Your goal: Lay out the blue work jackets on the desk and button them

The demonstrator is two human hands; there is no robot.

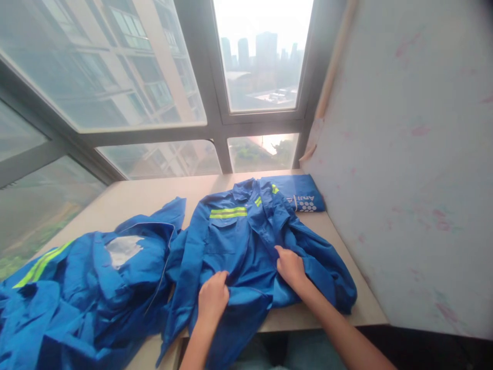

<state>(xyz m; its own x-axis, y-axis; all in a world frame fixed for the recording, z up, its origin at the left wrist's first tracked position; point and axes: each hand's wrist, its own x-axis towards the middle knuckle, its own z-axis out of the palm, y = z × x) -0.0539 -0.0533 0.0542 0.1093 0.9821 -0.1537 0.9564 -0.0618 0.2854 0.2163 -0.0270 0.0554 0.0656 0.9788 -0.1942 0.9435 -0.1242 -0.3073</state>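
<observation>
A blue work jacket (227, 241) with yellow-green reflective strips lies front up on the pale sill, collar toward the window. My left hand (214, 297) is closed on the cloth of its lower front, near the sill's front edge. Farther right and a bit higher, my right hand (291, 266) grips the jacket's front opening edge, thumb on top. The hem hangs over the front edge below my left hand. One sleeve spreads to the right; the other runs down the left side.
A heap of crumpled blue garments (88, 277) with a reflective strip covers the left side. A folded blue item with white print (304, 192) lies behind the jacket at the right. Windows (265, 61) rise at the back, and a wall (408, 169) borders the sill on the right.
</observation>
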